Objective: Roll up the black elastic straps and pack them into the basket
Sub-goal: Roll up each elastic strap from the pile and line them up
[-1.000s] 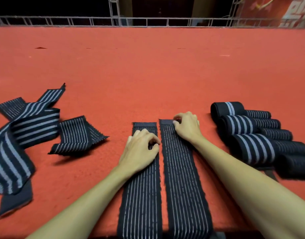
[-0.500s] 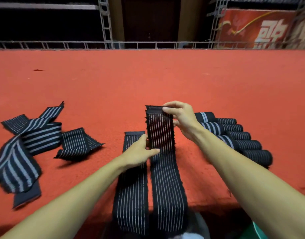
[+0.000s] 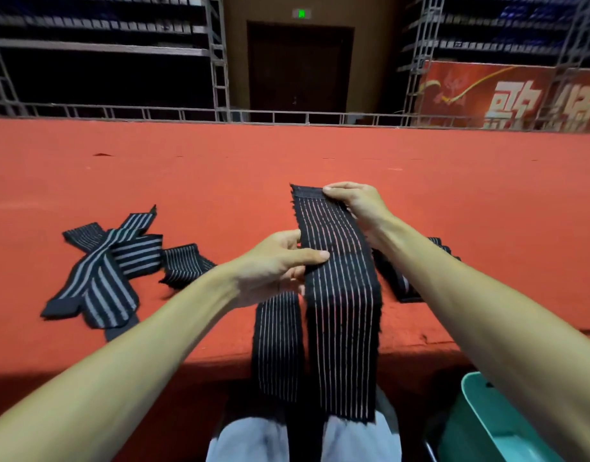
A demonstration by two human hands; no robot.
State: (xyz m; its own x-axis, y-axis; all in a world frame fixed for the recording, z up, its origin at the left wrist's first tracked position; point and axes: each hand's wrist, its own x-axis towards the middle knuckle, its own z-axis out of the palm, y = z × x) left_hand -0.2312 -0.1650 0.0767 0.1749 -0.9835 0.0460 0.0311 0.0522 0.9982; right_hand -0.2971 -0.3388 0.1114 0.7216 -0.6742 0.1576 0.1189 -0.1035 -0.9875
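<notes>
Desk (image 3: 320,161): red-covered surface, carrying all the straps; the near edge is running across the lower view.
Held strap (image 3: 340,268): black elastic with thin pale lines. Its far end is being held up off the desk, and its length is trailing down over the near edge toward the person's lap.
Right hand (image 3: 357,205): grasping; it is pinching the top far end of the held strap at its right corner.
Left hand (image 3: 277,261): grasping; the thumb is lying across the strap's face partway down, with the fingers going behind its left edge.
Second strap (image 3: 277,331): lying flat just left of the held strap and draping over the near edge, with no hand on it.
Loose straps (image 3: 103,268): unrolled, wider-striped pieces, lying crossed in a heap at the left, well apart from both hands.
Right-side straps (image 3: 402,285): dark striped pieces on the desk, mostly hidden behind the right forearm. Whether they are rolled cannot be told.
Basket (image 3: 487,425): teal, standing below the desk at the near right; its contents are not showing.
Step in hand: apparently the person is beginning one roll, since the end is raised and no turn is wound yet.
Next move: probably calling for the far end to be tucked over tightly, with both edges kept level and tension held against the elastic's spring.
Progress: probably much is remaining, with several straps lying unrolled.
</notes>
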